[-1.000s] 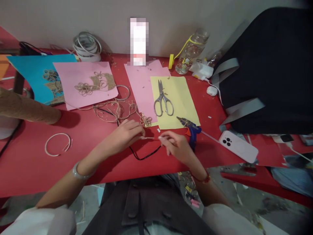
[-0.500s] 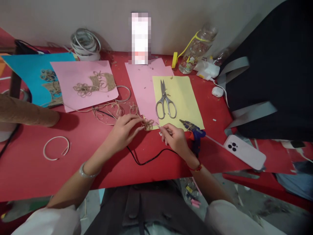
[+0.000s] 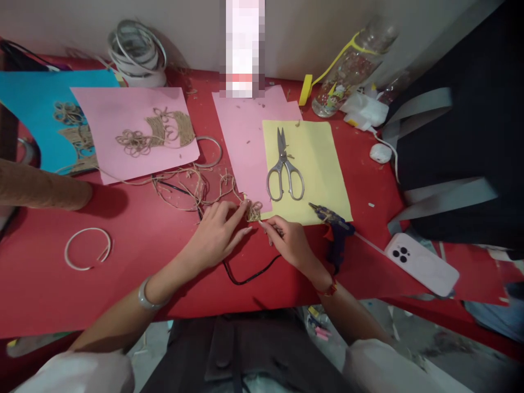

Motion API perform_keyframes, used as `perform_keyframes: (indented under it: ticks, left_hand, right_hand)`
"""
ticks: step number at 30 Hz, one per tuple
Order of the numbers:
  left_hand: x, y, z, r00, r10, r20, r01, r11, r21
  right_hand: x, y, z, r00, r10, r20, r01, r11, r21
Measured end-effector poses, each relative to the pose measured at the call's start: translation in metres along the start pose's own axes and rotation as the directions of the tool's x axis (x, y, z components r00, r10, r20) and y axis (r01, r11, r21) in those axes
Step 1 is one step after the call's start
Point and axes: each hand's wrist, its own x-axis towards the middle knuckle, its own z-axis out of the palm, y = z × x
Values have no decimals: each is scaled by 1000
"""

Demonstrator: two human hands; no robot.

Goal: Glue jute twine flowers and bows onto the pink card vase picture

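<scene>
A small looped flower of brown twine [image 3: 255, 210] lies at the front edge of the pink and yellow papers. My left hand [image 3: 218, 232] rests flat beside it, index fingertip pressed on its left side, thumb apart. My right hand [image 3: 290, 240] pinches at the flower's lower right edge, seemingly on the twine; the fingertips hide most of what they hold. Scissors [image 3: 282, 169] lie partly open on the yellow sheet [image 3: 323, 164]. To the right of my right hand lies a blue glue gun [image 3: 336, 229] with a glue stick in its back.
Loose twine [image 3: 192, 188] tangles left of the flower. Twine shapes sit on a pink sheet [image 3: 94, 120] and a blue sheet [image 3: 24, 98]. Around them are a cardboard tube [image 3: 45, 185], white ring [image 3: 88, 248], glass bottle [image 3: 339, 82], phone [image 3: 423, 262] and black cord [image 3: 249, 279].
My left thumb has come away from the twine flower, and the index finger now presses on it. My right fingertips have moved down to its lower right edge. The view has shifted slightly.
</scene>
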Motion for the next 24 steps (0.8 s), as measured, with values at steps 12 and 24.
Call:
perform_keyframes:
  ticks: [12,24]
  left_hand:
    - [2,6,0,996,25,82,-29,998,48]
    - [-1,6,-2,996,82,42,-87,988,128]
  right_hand:
    - [1,-2,-3,998,-22,63,24,999,-33]
    - [4,5,-3,1000,6,-15,-5,999,45]
